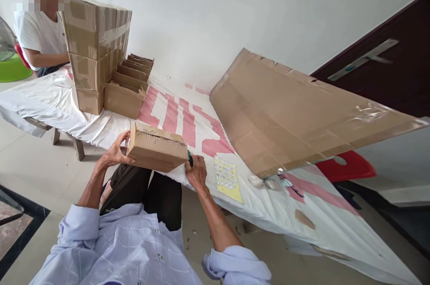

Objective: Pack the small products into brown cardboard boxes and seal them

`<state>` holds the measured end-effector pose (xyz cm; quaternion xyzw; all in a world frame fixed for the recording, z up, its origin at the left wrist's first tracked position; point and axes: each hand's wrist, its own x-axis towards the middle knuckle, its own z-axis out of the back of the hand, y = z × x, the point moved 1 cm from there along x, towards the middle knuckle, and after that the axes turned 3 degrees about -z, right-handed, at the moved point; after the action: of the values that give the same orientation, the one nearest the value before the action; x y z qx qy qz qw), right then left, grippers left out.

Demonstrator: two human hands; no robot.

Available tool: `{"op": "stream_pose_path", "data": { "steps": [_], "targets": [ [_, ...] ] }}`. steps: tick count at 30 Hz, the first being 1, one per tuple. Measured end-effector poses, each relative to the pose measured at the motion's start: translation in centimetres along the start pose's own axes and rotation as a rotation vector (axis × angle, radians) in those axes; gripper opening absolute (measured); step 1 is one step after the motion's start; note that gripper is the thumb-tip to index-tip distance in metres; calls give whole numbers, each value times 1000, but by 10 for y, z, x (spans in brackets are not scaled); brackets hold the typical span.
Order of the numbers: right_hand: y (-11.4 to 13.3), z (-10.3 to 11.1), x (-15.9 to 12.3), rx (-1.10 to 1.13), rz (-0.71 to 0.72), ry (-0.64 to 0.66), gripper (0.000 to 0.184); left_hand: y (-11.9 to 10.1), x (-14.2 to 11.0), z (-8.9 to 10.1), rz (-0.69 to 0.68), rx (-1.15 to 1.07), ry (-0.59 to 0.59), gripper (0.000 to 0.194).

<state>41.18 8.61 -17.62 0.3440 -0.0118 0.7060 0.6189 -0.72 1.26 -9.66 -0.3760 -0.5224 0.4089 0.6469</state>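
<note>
A closed brown cardboard box lies at the near edge of the cloth-covered table, a perforated, slightly gaping seam running along its top. My left hand grips its left end, thumb on the near side and fingers around the far corner. At the box's right end, my right hand is closed around a small dark green object, mostly hidden by the fingers; its kind cannot be made out. To the right of that hand lies a yellow sheet covered with rows of small whitish pieces.
Taped boxes stand stacked at the left, beside a row of open boxes. A large cardboard panel leans across the table's right side. Two clear rolls lie below it. A person sits beyond the stack. A red stool is at right.
</note>
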Motion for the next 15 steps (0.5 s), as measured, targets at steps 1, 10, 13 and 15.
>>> {"op": "stream_pose_path", "data": {
  "steps": [1,10,13,15],
  "targets": [
    [0,1,0,3,-3,8,33,-2,1,-5,-9,14,-10,130],
    [-3,0,-1,4,-77,31,29,-21,9,-39,-137,168,-77,128],
    [-3,-1,0,3,-62,25,23,-26,10,-45,-146,187,-114,123],
    [-4,-2,1,9,-52,16,22,-31,10,-50,-137,202,-135,120]
  ]
}}
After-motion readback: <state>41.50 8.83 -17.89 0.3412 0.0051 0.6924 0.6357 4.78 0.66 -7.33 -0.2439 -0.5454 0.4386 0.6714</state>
